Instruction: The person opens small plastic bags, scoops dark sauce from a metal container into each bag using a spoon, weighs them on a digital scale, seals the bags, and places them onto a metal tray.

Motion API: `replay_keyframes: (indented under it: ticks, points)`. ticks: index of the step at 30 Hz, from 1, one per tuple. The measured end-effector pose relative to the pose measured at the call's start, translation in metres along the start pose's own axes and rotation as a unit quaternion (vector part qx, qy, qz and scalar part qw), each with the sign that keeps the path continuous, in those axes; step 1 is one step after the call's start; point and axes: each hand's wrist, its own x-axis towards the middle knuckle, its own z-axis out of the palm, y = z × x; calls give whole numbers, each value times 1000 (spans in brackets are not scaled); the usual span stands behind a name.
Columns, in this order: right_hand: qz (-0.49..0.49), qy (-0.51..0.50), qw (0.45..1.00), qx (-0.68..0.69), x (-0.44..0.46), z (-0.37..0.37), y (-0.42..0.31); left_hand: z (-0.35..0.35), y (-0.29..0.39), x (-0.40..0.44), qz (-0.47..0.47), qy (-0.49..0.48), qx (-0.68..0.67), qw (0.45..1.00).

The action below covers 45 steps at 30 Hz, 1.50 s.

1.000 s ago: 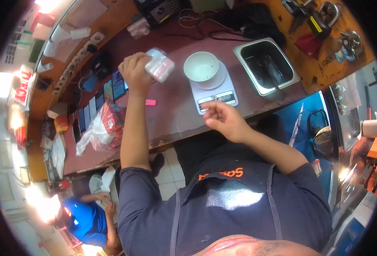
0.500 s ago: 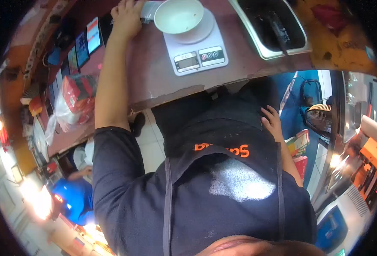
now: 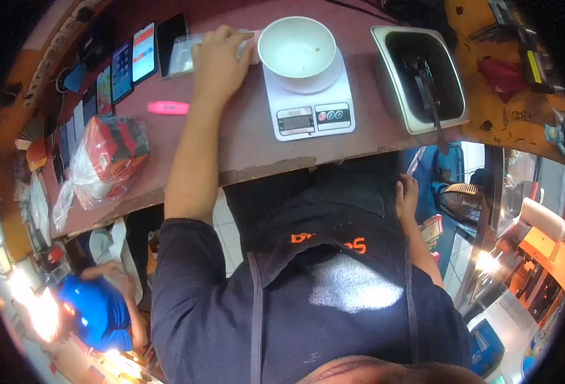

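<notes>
My left hand reaches over the table with fingers spread and bent, resting on a clear plastic bag. Right of its fingertips stands a white kitchen scale, carrying a white bowl with a few tiny specks inside. A pink highlighter lies left of my forearm. Below the table edge, beside my lap, is my right hand, its fingers loosely curled; nothing shows in them. A pale thin strip appears just past its fingertips, and I cannot tell whether they touch.
Several phones lie in a row at the left. Nearer is a red package in clear plastic. A metal container with dark tools stands right of the scale. Beyond the table's left end, a person in blue is visible.
My left hand has moved right and nearer, closer to the scale. My right hand's fingers have curled in. The view has shifted, so more of the tabletop shows, including the highlighter.
</notes>
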Motion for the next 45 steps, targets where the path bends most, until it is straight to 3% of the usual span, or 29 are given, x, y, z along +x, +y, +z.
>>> replay_keyframes:
  ticks: [8, 10, 13, 16, 20, 24, 28, 30, 31, 37, 38, 40, 42, 45]
  points:
    - [-43, 37, 998, 13, 3, -1, -12, 8, 8, -3, -61, -33, 1, 998]
    - [-45, 42, 998, 15, 3, -2, -13, 15, -2, -5, -82, 36, -43, 995]
    - [-49, 47, 995, 76, 8, -5, -30, 8, -4, -3, -99, 49, -45, 993]
    - [-57, 81, 987, 124, 14, -9, -49, -3, -3, -5, -67, -30, 8, 997]
    - [-84, 100, 978, 162, 17, -26, -75, -2, -6, -1, -102, -32, -97, 989]
    - [-128, 118, 967, 187, 17, -41, -94, -7, -4, 0, -84, 23, -34, 996]
    - [-178, 111, 954, 216, 14, -50, -113, -26, -13, 1, -159, 84, -143, 973]
    - [-219, 106, 944, 222, 19, -55, -130, -33, -15, -1, -285, 100, -419, 856]
    - [-232, 71, 936, 254, 19, -57, -145, -40, -12, -3, -289, 114, -481, 820]
    - [-356, -46, 858, 368, 59, -79, -258, -104, 62, -32, -140, 130, -565, 803]
    - [-355, -42, 852, 384, 68, -83, -283, -111, 77, -38, -90, 125, -576, 803]
    - [-352, -40, 845, 401, 78, -84, -314, -123, 101, -48, -89, 107, -569, 811]
    - [-314, -106, 823, 461, 85, -85, -329, -128, 112, -54, -83, 95, -558, 820]
    - [-295, -147, 822, 465, 88, -79, -329, -130, 118, -61, -45, 110, -462, 879]
